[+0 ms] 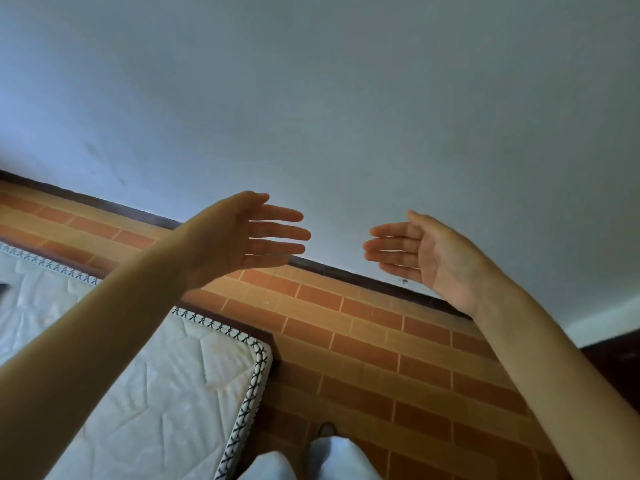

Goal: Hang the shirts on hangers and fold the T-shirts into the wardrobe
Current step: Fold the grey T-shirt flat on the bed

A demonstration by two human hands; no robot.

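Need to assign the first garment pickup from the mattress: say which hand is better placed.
Left, probably. The left hand is raised open over the mattress side; the right hand, also open and empty, hangs over the brick-patterned floor. No garment is in view.

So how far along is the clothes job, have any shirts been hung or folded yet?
Nothing done shows here. Both the left hand and the right hand are open and hold nothing, raised before the wall. No shirts, hangers or wardrobe are in view, only a bare mattress, so everything appears left.

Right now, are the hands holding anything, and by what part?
Nothing is held. The left hand and right hand are both raised in front of the wall, palms facing each other, fingers straight, with an empty gap between them.
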